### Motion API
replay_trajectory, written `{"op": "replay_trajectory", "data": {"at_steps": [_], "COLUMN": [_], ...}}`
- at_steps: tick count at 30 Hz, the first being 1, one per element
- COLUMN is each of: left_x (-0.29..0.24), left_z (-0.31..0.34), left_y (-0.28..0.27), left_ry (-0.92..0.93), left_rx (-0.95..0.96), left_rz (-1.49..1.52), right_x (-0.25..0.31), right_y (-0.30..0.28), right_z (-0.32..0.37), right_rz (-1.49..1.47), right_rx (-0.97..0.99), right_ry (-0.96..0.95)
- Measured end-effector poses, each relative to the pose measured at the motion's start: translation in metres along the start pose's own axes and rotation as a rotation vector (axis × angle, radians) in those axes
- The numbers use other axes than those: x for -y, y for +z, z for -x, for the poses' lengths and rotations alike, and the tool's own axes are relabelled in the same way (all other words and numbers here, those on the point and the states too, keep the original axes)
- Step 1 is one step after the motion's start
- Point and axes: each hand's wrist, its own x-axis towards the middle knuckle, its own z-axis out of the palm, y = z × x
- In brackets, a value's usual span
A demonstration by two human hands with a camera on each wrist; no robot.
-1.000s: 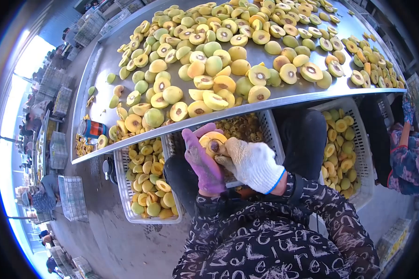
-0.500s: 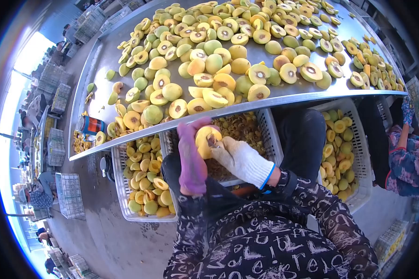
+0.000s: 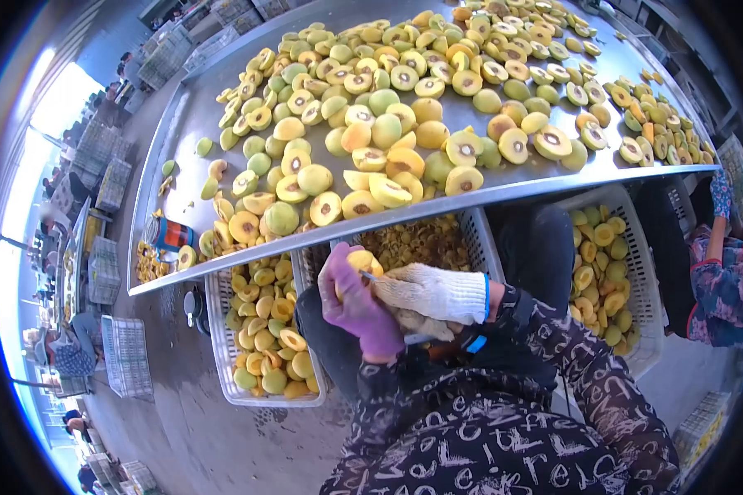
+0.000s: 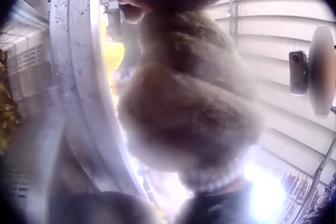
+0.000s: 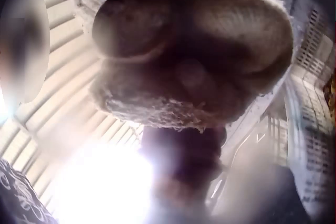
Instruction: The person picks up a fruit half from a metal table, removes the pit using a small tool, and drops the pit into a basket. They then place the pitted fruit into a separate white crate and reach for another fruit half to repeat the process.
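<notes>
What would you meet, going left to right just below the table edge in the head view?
The left crate of fruit halves → left hand, holding a fruit half → right hand → right crate → another person's patterned sleeve.

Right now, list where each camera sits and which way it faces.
Head: on the head, looking down at the metal table, patterned sleeves, and left hand holding a peach half.
Left wrist: below the purple-gloved left hand, facing up.
Right wrist: below the white-gloved right hand, facing up.
Both wrist views share the ribbed roof.
</notes>
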Motion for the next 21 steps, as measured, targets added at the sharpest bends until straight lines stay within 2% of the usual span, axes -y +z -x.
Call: {"op": "replay_trajectory", "data": {"at_steps": [2,3,4,6,7,8,9,10,11,12,13,14,16,18,20,21], "left_x": [-0.030,-0.034,-0.037,-0.034,-0.025,-0.016,-0.016,-0.014,-0.010,-0.007,-0.015,-0.018,-0.022,-0.022,-0.016,-0.011], "left_z": [-0.007,-0.008,-0.009,-0.014,-0.019,-0.019,-0.013,-0.011,-0.011,-0.011,-0.007,-0.006,-0.008,-0.008,-0.010,-0.010], "left_y": [0.003,0.003,0.002,-0.002,-0.005,-0.009,-0.003,-0.004,-0.004,-0.003,0.004,0.004,0.002,-0.003,0.001,-0.003], "left_ry": [-0.362,-0.347,-0.348,-0.329,-0.181,-0.040,-0.008,-0.015,0.158,0.337,0.263,0.257,-0.119,-0.160,-0.097,0.058], "left_rx": [0.099,0.091,0.141,0.197,0.199,0.194,0.071,0.073,0.083,0.089,0.070,0.072,0.113,0.143,0.046,0.077], "left_rz": [0.336,0.342,0.414,0.482,0.225,-0.033,-0.145,-0.143,-0.307,-0.466,-0.397,-0.396,0.120,0.140,-0.019,-0.169], "right_x": [-0.013,-0.012,-0.010,0.001,-0.016,-0.032,-0.031,-0.027,-0.023,-0.003,0.007,0.007,0.001,-0.016,-0.014,-0.017], "right_y": [-0.005,-0.002,0.003,0.013,0.017,0.026,0.023,0.017,0.011,0.009,0.008,0.006,0.001,0.006,0.010,0.008], "right_z": [-0.010,-0.009,-0.009,-0.005,-0.014,-0.027,-0.027,-0.026,-0.020,-0.008,0.000,0.000,-0.003,-0.013,-0.016,-0.018], "right_rz": [-0.246,-0.461,-0.452,-0.236,-0.120,0.302,0.470,0.643,0.643,0.339,0.028,0.026,-0.149,-0.242,0.538,0.545], "right_rx": [0.149,0.216,0.230,0.051,-0.005,-0.343,-0.375,-0.409,-0.419,-0.214,-0.005,-0.009,0.098,0.109,-0.211,-0.205], "right_ry": [-0.111,-0.027,-0.028,0.009,-0.106,-0.438,-0.444,-0.449,-0.442,-0.204,0.034,0.038,-0.051,-0.085,-0.370,-0.341]}}
